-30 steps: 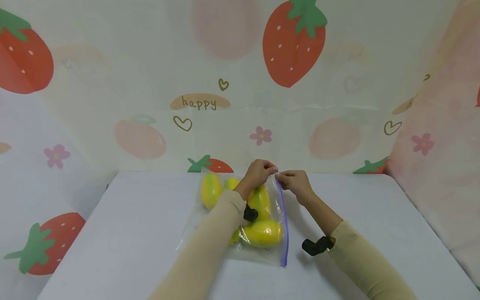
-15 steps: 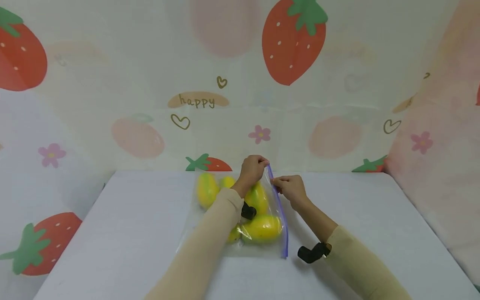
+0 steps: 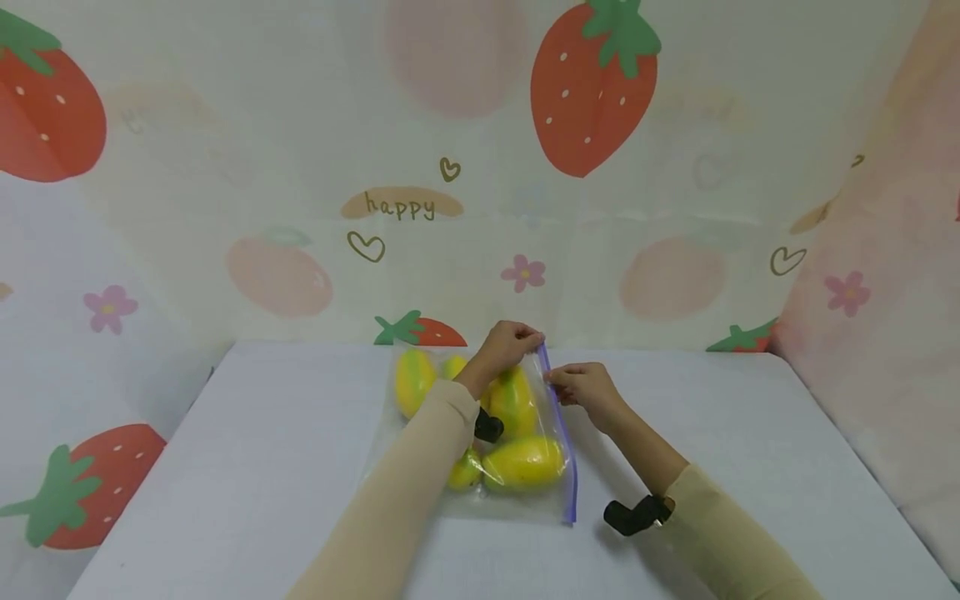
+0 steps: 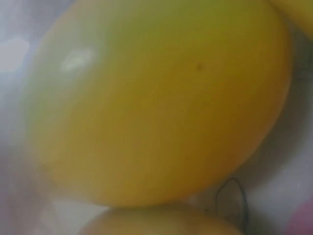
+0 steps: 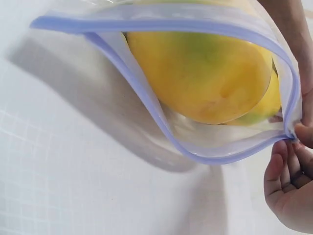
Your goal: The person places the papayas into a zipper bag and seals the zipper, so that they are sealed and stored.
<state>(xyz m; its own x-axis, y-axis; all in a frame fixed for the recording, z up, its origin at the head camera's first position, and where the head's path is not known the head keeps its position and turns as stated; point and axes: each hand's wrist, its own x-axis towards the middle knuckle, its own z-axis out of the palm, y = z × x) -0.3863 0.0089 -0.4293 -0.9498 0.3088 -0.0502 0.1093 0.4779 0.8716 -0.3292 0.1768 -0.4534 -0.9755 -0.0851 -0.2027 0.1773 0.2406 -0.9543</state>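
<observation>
A clear zip bag point(image 3: 495, 507) with a purple zip strip point(image 3: 567, 467) lies on the table, holding several yellow-green mangoes point(image 3: 522, 464). My left hand point(image 3: 504, 346) reaches across the bag and pinches the far end of the strip. Just nearer along that strip, my right hand point(image 3: 588, 390) pinches it between thumb and fingers. From the right wrist, the bag's mouth gapes between its two purple edges, a mango point(image 5: 200, 78) inside; the right hand point(image 5: 291, 191) grips the corner where they meet. One mango point(image 4: 161, 107) fills the left wrist view, where no fingers show.
The white table point(image 3: 255, 467) extends on both sides of the bag. A backdrop point(image 3: 570, 233) printed with strawberries hangs behind it. Black wrist cameras sit on both wrists, the right one point(image 3: 633, 515) hanging low over the table.
My right hand has slid a little along the strip toward the near end, away from the left hand. The left hand has shifted slightly left and still pinches the far end.
</observation>
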